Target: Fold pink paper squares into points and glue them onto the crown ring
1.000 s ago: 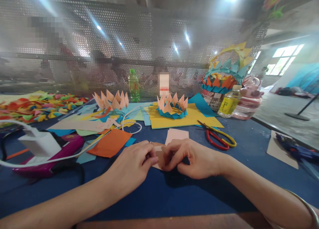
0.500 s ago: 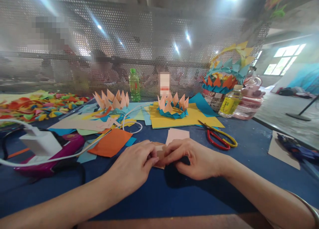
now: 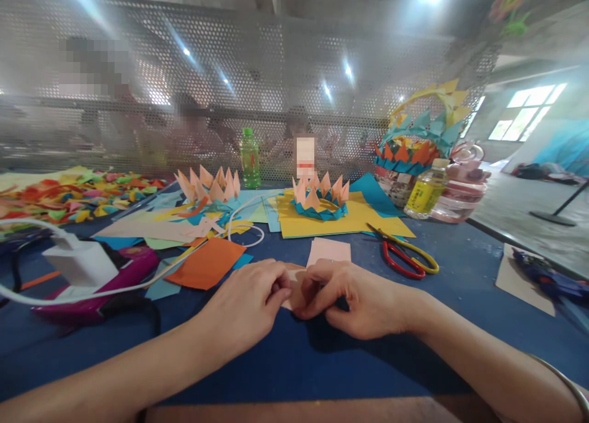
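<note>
Between my hands, on the blue table, lies a small piece of peach paper [image 3: 296, 286], partly covered by my fingers. My left hand [image 3: 255, 294] is closed, thumb and fingers pinching the paper's left side. My right hand [image 3: 354, 297] is bent over its right side, fingertips pressed down on the lower edge. Just beyond my right hand rests a stack of pale pink paper squares [image 3: 329, 250]. Scissors [image 3: 405, 254] with red and yellow handles lie open to the right. Farther back, a paper crown [image 3: 321, 209] with peach points and a blue base sits on yellow paper [image 3: 368, 217].
On the left are orange paper [image 3: 209, 263], a white charger [image 3: 80, 264] on a purple power strip [image 3: 142, 263] and a looping cable. Another peach-pointed crown [image 3: 216, 186] stands behind. Bottles, including a yellow-labelled bottle [image 3: 426, 193], stand at the back right.
My right hand has shifted slightly down toward me, its fingertips moving to the paper's lower edge. My left hand keeps its grip in nearly the same spot. The view has shifted slightly.
</note>
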`<state>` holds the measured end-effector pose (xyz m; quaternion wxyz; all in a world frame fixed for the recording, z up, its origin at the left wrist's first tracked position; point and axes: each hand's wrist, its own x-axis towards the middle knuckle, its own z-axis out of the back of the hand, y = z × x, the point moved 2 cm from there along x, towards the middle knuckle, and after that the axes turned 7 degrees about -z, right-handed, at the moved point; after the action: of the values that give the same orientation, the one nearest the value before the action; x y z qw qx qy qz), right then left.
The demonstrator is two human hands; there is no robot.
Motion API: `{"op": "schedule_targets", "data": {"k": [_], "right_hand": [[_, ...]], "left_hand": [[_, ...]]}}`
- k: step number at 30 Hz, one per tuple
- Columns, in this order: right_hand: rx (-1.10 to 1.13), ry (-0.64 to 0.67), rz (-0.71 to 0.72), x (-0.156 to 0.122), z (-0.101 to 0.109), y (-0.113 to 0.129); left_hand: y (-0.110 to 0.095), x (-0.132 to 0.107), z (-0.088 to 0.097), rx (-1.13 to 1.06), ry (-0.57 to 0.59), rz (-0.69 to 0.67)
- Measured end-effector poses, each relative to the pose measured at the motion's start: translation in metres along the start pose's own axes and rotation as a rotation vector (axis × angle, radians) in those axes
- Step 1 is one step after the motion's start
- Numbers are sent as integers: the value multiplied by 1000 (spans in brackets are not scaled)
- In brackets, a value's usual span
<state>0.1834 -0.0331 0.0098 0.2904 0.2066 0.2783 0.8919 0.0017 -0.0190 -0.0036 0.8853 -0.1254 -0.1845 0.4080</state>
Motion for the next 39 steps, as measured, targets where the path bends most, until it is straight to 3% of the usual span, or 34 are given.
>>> {"op": "schedule_targets", "data": {"k": [7, 17, 25, 32, 39], "right_hand": [[22, 2, 13, -1, 0, -2], [30, -24, 20, 0, 0, -1], [32, -12, -17, -1, 1, 1], [36, -18, -13, -1, 0, -2], [28, -17, 4, -1, 0, 1]], "left_hand": [[1, -5, -5, 70, -64, -129], [-18, -21, -6, 555, -42, -464], [-26, -31, 1, 755, -139, -533], [-28, -32, -1, 795, -225, -530], [-19, -34, -12, 638, -163, -656]]}}
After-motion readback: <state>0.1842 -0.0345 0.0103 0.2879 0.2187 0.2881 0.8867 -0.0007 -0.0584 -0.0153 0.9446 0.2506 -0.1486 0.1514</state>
